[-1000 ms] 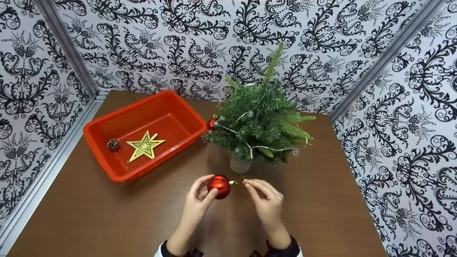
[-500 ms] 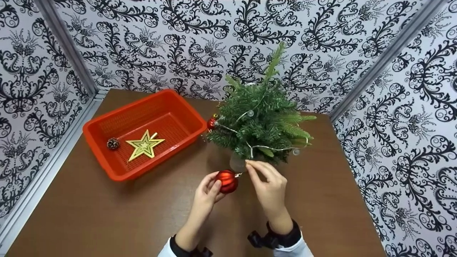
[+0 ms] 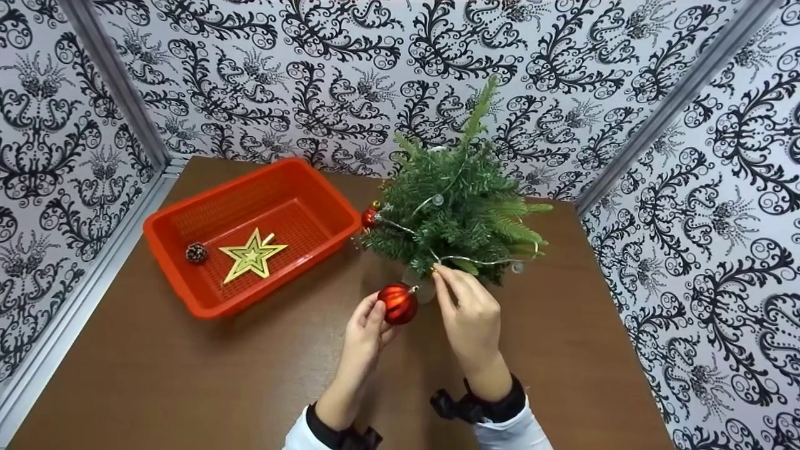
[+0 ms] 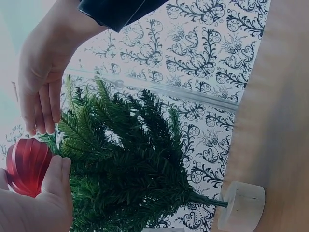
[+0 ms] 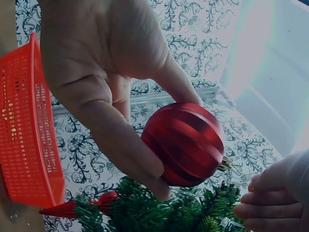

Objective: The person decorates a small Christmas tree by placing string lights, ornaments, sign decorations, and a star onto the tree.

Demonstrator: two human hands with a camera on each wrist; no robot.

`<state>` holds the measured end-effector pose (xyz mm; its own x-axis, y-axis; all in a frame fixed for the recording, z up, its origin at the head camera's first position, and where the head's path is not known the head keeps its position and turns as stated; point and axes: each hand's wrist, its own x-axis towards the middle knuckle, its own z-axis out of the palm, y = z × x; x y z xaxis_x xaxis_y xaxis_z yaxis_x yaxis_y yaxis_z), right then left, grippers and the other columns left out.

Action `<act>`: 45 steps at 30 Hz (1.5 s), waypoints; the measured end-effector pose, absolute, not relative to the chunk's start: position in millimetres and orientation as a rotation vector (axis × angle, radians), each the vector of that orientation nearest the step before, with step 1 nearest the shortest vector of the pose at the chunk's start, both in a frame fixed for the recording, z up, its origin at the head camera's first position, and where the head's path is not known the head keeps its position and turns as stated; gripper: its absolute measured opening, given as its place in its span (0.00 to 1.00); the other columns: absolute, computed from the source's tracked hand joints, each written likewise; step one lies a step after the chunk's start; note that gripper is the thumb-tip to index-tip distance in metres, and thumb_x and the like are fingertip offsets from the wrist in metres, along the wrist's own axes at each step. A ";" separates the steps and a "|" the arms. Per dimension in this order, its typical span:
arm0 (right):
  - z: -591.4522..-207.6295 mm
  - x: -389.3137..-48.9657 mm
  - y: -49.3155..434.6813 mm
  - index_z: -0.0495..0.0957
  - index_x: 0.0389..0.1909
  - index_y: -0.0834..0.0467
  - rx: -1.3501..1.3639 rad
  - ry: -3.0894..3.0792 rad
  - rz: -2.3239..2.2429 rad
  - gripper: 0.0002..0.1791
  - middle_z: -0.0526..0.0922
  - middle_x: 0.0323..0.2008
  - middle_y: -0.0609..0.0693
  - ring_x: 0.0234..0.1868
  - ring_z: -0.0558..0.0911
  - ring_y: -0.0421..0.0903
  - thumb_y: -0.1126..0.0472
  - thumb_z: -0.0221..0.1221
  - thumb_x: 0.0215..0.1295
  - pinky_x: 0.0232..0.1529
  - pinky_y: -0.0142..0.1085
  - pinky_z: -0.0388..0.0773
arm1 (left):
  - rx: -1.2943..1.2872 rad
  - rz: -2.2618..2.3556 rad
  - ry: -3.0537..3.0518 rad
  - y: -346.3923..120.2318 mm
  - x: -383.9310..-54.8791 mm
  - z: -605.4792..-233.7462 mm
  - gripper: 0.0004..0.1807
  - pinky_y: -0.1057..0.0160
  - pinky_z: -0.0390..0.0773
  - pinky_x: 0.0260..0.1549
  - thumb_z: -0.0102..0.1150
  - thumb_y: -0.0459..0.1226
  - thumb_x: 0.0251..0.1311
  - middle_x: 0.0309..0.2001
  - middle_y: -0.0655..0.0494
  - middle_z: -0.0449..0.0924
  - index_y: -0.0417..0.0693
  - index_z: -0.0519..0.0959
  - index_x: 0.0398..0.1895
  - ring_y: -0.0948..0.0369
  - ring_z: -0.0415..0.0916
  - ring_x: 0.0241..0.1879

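Note:
A shiny red ridged Christmas ball with a small gold cap is held by my left hand, its thumb and fingers round the ball's left side. In the right wrist view the same ball shows its cap pointing toward my right hand. My right hand pinches the hanging loop by the cap between thumb and fingertips; the thin loop is hard to make out. Both hands are in front of a small artificial fir tree, close to its lower branches. The tree stands on a pale round base.
A red plastic basket stands on the brown table at left, with a gold star and a pine cone inside. A light string winds round the tree. A red ornament hangs at its left side.
Both hands have moved forward toward the tree with the red ball. My right hand has come up closer to the lower branches.

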<state>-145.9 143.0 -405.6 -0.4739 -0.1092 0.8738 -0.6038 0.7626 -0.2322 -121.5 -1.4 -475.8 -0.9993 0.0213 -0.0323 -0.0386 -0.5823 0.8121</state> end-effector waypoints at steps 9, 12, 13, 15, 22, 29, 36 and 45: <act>-403.1 -149.7 142.4 0.86 0.37 0.63 0.546 -2.017 0.563 0.11 0.86 0.30 0.54 0.30 0.84 0.47 0.71 0.70 0.50 0.30 0.37 0.82 | -0.096 2.810 1.320 5.2 -130.7 -475.6 0.21 0.67 0.83 0.42 0.52 0.44 0.69 0.42 0.55 0.82 0.35 0.68 0.54 0.64 0.83 0.39; -403.3 -148.6 142.8 0.86 0.37 0.63 0.546 -2.029 0.544 0.11 0.86 0.29 0.53 0.29 0.84 0.47 0.70 0.69 0.51 0.30 0.37 0.82 | -0.091 2.797 1.291 6.3 -131.1 -476.0 0.19 0.66 0.83 0.43 0.51 0.43 0.70 0.43 0.55 0.83 0.36 0.69 0.53 0.63 0.83 0.40; -403.4 -147.8 143.1 0.86 0.37 0.63 0.547 -2.030 0.541 0.11 0.86 0.30 0.53 0.29 0.84 0.47 0.71 0.69 0.51 0.30 0.37 0.82 | -0.084 2.790 1.286 6.3 -131.0 -476.0 0.19 0.65 0.83 0.44 0.51 0.43 0.70 0.43 0.54 0.83 0.36 0.69 0.54 0.63 0.84 0.40; -402.4 -145.5 143.6 0.86 0.38 0.63 0.548 -2.035 0.533 0.11 0.86 0.30 0.54 0.29 0.84 0.47 0.71 0.69 0.50 0.30 0.37 0.82 | -0.066 2.770 1.290 5.8 -130.7 -477.1 0.21 0.64 0.83 0.45 0.51 0.43 0.70 0.44 0.53 0.83 0.35 0.69 0.54 0.62 0.84 0.41; -397.1 -143.4 141.5 0.86 0.38 0.62 0.523 -2.071 0.485 0.12 0.86 0.29 0.53 0.29 0.84 0.47 0.71 0.69 0.51 0.29 0.37 0.82 | 0.022 2.727 1.302 1.6 -132.9 -480.4 0.35 0.59 0.82 0.48 0.54 0.52 0.67 0.47 0.50 0.82 0.28 0.66 0.60 0.60 0.84 0.43; -402.6 -150.2 136.7 0.85 0.38 0.61 0.501 -2.081 0.399 0.12 0.84 0.27 0.51 0.25 0.83 0.44 0.70 0.70 0.50 0.24 0.35 0.80 | 0.008 2.703 1.249 0.7 -140.3 -482.2 0.40 0.56 0.80 0.51 0.50 0.56 0.66 0.50 0.44 0.82 0.25 0.65 0.62 0.57 0.85 0.43; -401.2 -154.5 134.5 0.86 0.39 0.61 0.476 -2.097 0.381 0.11 0.81 0.27 0.52 0.22 0.81 0.44 0.69 0.69 0.52 0.22 0.35 0.79 | -0.026 2.687 1.191 0.5 -151.2 -483.6 0.39 0.63 0.83 0.46 0.44 0.57 0.69 0.45 0.44 0.84 0.27 0.67 0.62 0.56 0.85 0.42; -399.5 -156.6 133.9 0.86 0.38 0.61 0.482 -2.094 0.360 0.11 0.81 0.28 0.52 0.20 0.80 0.44 0.69 0.68 0.53 0.19 0.35 0.78 | -0.067 2.633 1.087 5.1 -159.9 -491.8 0.38 0.67 0.83 0.43 0.41 0.56 0.70 0.40 0.46 0.85 0.27 0.65 0.64 0.57 0.86 0.39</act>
<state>-156.6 133.9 -399.5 -0.4944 -0.1985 0.8463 -0.4696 0.8803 -0.0679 -159.9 5.1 -491.8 -0.9565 0.2487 -0.1523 -0.2837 -0.6725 0.6835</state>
